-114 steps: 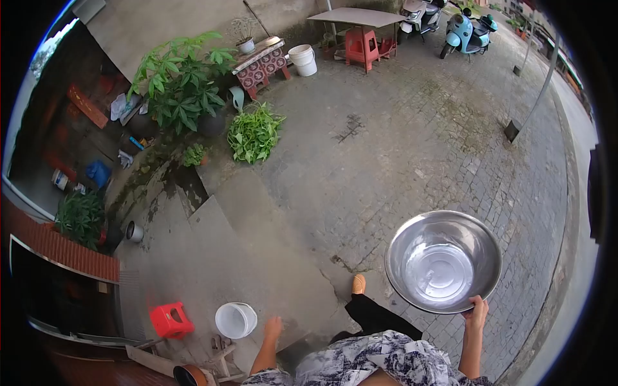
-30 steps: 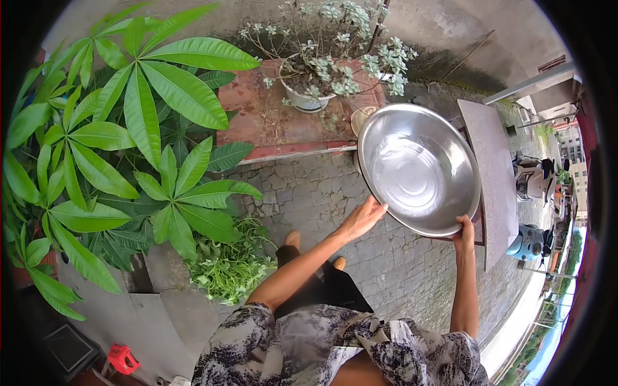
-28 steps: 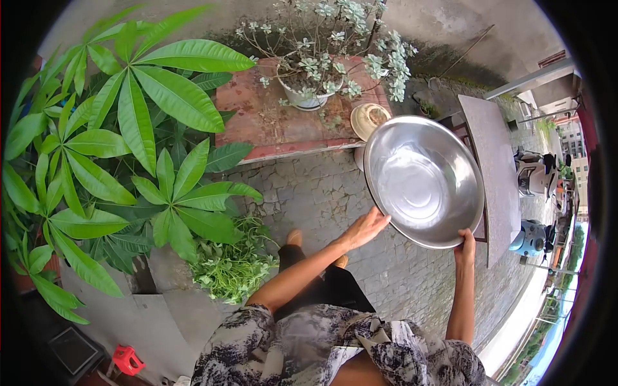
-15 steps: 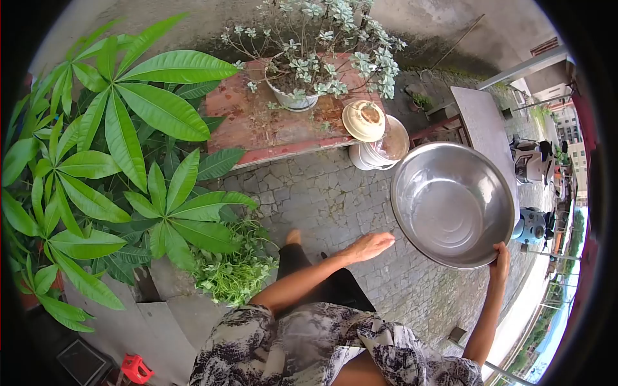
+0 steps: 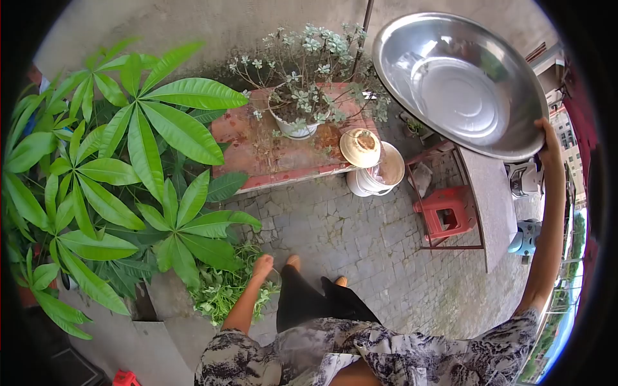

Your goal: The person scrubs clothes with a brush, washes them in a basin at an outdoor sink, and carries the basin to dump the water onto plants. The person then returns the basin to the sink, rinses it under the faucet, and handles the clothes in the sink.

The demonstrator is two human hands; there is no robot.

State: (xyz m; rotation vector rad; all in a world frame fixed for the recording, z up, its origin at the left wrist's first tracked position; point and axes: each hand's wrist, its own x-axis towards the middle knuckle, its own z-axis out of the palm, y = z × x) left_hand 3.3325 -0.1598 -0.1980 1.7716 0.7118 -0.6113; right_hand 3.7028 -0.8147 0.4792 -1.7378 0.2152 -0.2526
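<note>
My right hand (image 5: 548, 138) grips the lower right rim of a large steel basin (image 5: 457, 96), raised at the upper right with its hollow side facing me. No food or object shows inside it. Down at the centre left, my left hand (image 5: 262, 266) is closed, near a heap of green leafy stems (image 5: 222, 297) on the ground; whether it holds anything is too small to tell. Left of the basin, a white bucket (image 5: 370, 182) stands beside a worn red bench (image 5: 257, 167) that bears a potted plant (image 5: 297, 128) and a cream bowl-like item (image 5: 360, 147).
Large green leaves (image 5: 148, 148) fill the left side. A red stool (image 5: 447, 212) is under a grey-topped table (image 5: 489, 212) at the right. Another red stool (image 5: 125, 378) shows at the bottom left. Scooters are parked beyond the table, and a wall runs behind the bench.
The basin has gone up from beside the table to the upper right in my right hand. My left hand has moved away from the basin, down and left, and closed. The bucket and red stool are now uncovered.
</note>
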